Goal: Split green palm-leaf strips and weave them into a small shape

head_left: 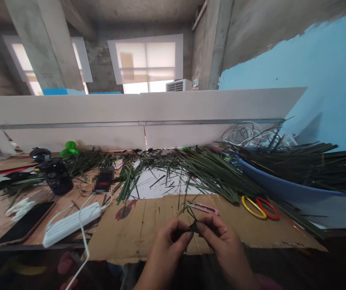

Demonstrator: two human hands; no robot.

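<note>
Both my hands meet low in the middle, over the near edge of a brown cardboard sheet (149,225). My left hand (167,249) and my right hand (221,245) are both closed in a pinch on a small dark green folded leaf strip (193,225) held between the fingertips. A thin end of the strip sticks up above the fingers. A pink utility knife (202,208) lies on the cardboard just beyond my hands. Long green leaf strips (209,169) are heaped across the table behind.
Scissors with yellow and red handles (260,207) lie to the right. A blue basin (288,187) full of leaves stands at right. At left lie a white power strip (71,223), a black phone (24,227), a dark jar (56,177). A white partition (142,117) closes the back.
</note>
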